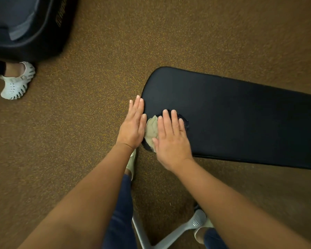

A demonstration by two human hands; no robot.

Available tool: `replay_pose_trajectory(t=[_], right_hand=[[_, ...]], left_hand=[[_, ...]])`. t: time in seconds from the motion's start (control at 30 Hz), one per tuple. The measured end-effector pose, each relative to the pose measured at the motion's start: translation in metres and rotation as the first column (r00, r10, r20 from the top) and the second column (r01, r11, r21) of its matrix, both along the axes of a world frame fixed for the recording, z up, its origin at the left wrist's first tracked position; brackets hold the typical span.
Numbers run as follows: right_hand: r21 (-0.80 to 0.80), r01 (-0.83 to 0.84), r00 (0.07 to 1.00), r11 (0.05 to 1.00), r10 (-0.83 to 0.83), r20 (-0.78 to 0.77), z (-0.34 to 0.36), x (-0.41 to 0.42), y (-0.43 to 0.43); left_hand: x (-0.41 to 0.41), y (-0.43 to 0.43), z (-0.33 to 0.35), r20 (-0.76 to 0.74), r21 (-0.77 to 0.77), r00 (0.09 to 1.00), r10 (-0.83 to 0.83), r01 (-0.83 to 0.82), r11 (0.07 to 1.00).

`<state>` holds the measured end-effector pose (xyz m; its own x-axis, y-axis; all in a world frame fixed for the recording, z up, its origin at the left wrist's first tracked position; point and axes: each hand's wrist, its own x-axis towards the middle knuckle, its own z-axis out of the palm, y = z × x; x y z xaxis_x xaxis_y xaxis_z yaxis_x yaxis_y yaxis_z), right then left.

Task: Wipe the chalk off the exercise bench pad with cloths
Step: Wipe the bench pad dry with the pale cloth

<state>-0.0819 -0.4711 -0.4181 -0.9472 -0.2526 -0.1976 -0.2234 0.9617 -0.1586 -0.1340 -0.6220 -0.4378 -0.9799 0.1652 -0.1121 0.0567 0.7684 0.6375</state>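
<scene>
The black exercise bench pad [241,123] runs from the centre out to the right edge. A crumpled pale grey-green cloth [151,130] lies on its near left end, and a dark cloth edge [185,123] shows beyond my fingertips. My right hand [171,141] presses flat on top of the cloths, fingers stretched out, covering most of them. My left hand [133,126] lies flat with fingers together against the pad's rounded left end, beside the pale cloth, and holds nothing. No chalk marks are visible on the dark pad.
Speckled brown floor surrounds the bench. The bench's grey metal foot [169,234] sits between my legs at the bottom. Another person's foot in a white clog [16,81] stands at the left. A bulky black piece of equipment [25,27] fills the top left corner.
</scene>
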Motion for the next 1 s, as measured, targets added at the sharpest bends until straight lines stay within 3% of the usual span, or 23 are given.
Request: replay_pose_trajectory(t=[0.07, 0.23, 0.43, 0.6, 0.67, 0.8, 0.93, 1.0], right_hand=[[-0.018, 0.063, 0.998, 0.998, -0.063, 0.007, 0.001, 0.003, -0.027], [0.034, -0.196, 0.98, 0.98, 0.197, -0.015, -0.005, 0.014, 0.01], [-0.005, 0.134, 0.991, 0.991, -0.134, 0.019, 0.004, -0.021, -0.025], [0.046, -0.158, 0.987, 0.986, 0.158, 0.009, -0.002, 0.01, 0.013], [0.053, -0.116, 0.993, 0.992, 0.117, -0.022, -0.003, 0.002, 0.022], [0.005, 0.125, 0.992, 0.992, -0.125, 0.016, 0.001, -0.001, -0.022], [0.01, -0.062, 0.998, 0.998, 0.061, 0.017, -0.003, 0.014, 0.0], [0.031, -0.011, 1.0, 0.999, 0.011, -0.002, -0.003, 0.001, 0.006]], left_hand=[[-0.001, -0.002, 0.001, 0.014, 0.032, 1.0, 0.022, -0.022, 0.999], [-0.004, -0.01, 0.0, 0.014, 0.053, 1.0, -0.008, 0.008, 0.999], [-0.003, -0.006, -0.002, 0.015, 0.1, 0.999, 0.036, -0.037, 0.994], [-0.005, -0.007, -0.004, 0.011, 0.105, 1.0, 0.028, -0.029, 0.994], [-0.006, -0.006, -0.005, 0.006, 0.101, 0.999, 0.036, -0.037, 0.994], [-0.01, -0.006, -0.007, 0.014, 0.098, 1.0, 0.024, -0.025, 0.995], [-0.018, -0.008, -0.005, 0.021, 0.107, 1.0, -0.011, 0.009, 0.994], [-0.027, -0.008, -0.003, 0.01, 0.114, 1.0, -0.022, 0.02, 0.993]])
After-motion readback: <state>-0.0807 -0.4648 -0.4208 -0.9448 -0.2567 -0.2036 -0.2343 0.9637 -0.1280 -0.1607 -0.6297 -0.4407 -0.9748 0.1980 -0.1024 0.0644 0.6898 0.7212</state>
